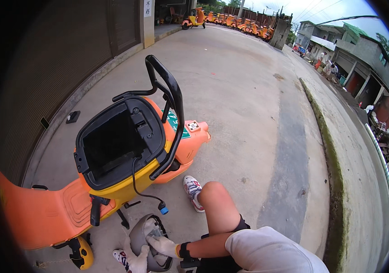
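Note:
Low in front of me is a grey rounded shell with a dark rim (136, 236), perhaps a helmet, open side up. My left hand (138, 261), in a white glove, grips its near left edge. My right hand (163, 246), also gloved, reaches inside the shell. Its fingers are at a small pale, partly clear piece (157, 230) that I cannot make out. Just beyond stands an orange and yellow scooter (62, 207). Its black seat compartment (156, 132) is open, and a black cable with a blue-tipped plug (163, 209) hangs out over the side.
A black tubular rail (175, 91) rises from the scooter. A yellow and black object (81, 254) hangs low on its near side. On the concrete by the shutter (67, 54) lies a small black box (73, 117). Parked scooters (240, 22) line the far end. A raised kerb (324, 132) runs along the right.

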Motion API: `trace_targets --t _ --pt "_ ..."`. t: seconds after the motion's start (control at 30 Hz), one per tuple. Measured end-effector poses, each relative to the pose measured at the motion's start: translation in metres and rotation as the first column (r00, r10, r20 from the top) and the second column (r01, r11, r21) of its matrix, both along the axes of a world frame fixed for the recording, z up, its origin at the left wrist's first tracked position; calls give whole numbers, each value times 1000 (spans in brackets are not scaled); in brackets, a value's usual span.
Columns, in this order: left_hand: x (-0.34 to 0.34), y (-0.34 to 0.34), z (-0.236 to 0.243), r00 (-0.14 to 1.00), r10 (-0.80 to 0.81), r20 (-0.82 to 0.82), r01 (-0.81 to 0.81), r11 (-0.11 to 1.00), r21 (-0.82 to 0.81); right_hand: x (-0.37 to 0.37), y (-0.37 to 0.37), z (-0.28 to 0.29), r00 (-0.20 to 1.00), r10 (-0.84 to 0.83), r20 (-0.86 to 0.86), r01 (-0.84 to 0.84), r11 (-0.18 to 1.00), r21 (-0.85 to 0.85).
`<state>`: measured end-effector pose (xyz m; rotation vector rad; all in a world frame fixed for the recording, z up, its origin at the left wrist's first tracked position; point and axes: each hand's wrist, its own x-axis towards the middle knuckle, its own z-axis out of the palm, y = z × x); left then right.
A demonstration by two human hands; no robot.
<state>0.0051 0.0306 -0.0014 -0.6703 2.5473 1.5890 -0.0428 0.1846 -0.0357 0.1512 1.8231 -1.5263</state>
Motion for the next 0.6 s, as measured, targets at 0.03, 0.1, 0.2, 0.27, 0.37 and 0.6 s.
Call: trace_targets --t 0.03,0.1,0.2,0.27,0.37,0.6 --pt "-1 -2 -4 1000 -14 2 14 1000 -2 2 -1 -10 1000 -14 2 14 1000 -2" --pt "0 -6 -15 984 148 99 -160 980 118 5 -3 -27 992 -81 -97 78 997 -27" --pt "6 -15 -18 993 -102 58 117 879 -462 0 -2 -40 999 -27 -34 26 999 -36" --pt "10 -20 -16 986 -166 31 165 908 -384 -2 -1 -27 1000 -14 -5 14 998 -62" --pt "32 -28 -18 997 23 78 15 891 -454 6 -12 -9 997 52 -64 -54 998 -36" --pt "-3 -18 -19 990 -29 136 73 942 -329 1 -2 -16 983 36 181 -13 992 -124"
